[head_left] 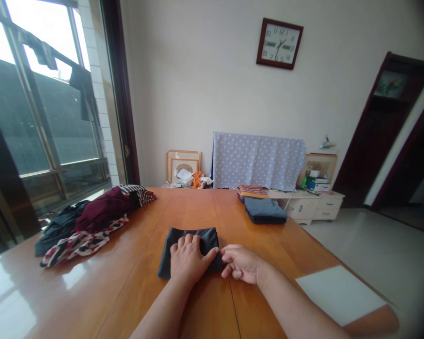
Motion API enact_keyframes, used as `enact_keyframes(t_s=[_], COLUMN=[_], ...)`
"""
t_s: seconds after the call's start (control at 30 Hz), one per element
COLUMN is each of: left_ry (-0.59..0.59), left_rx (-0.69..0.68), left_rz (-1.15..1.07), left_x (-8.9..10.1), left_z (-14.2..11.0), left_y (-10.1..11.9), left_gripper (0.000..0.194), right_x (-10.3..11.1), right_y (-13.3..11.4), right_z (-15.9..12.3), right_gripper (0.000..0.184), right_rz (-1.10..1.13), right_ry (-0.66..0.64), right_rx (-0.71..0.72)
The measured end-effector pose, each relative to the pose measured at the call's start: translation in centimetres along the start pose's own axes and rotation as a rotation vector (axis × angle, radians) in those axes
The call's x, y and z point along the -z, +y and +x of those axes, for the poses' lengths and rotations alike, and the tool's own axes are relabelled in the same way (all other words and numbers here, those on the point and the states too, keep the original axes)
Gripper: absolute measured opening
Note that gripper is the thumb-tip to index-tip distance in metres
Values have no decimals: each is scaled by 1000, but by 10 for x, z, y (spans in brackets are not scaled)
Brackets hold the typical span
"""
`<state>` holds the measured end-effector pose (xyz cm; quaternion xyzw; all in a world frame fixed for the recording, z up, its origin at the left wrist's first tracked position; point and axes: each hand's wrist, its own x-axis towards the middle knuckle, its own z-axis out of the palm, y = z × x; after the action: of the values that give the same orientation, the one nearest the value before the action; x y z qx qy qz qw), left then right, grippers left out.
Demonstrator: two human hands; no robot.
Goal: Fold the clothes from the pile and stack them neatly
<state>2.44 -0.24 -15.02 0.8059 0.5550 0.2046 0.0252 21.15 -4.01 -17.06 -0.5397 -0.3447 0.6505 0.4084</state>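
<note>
Forearms (162, 308) reach in from the near edge over a glossy orange-brown worktop (191, 207), with a pale flat sheet (342, 294) lying at the near right. In the near middle of the worktop, a dark grey folded cloth (208, 238) lies flat. The left hand (188, 259) rests palm down on it, its grip open, with the fingers pointing to the far side and the thumb stretched right. The right hand (242, 263) is at the cloth's right edge with its fingers curled; whether its grip pinches the fabric, I cannot tell.

Farther off, at the left, sits a loose pile of clothes (102, 212) in maroon, dark grey, spots and stripes. Toward the far right of the worktop lies a neat blue-grey folded stack (265, 208), with striped folded fabric (252, 190) just behind it.

Beyond the worktop, a dotted cloth (257, 160) is draped over something hidden, between framed pictures (183, 155) on the left and a low white cabinet (327, 208) on the right. Farthest away, a square clock (280, 44) hangs on the pale wall (198, 84).
</note>
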Motion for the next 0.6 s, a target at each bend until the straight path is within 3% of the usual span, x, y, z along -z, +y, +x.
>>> enact_keyframes(t_s=[0.2, 0.4, 0.6], left_ry=[0, -33, -22], left_rx=[-9, -4, -13], left_rz=[7, 3, 22], left_x=[0, 3, 4], left_z=[1, 1, 1], left_y=[1, 2, 3], left_gripper=[64, 65, 62], right_x=[12, 6, -4], right_y=[-20, -29, -33], right_z=[27, 61, 82], right_gripper=[15, 3, 7], right_rz=[117, 186, 150], right_ry=[247, 254, 257], right_rx=[113, 177, 221])
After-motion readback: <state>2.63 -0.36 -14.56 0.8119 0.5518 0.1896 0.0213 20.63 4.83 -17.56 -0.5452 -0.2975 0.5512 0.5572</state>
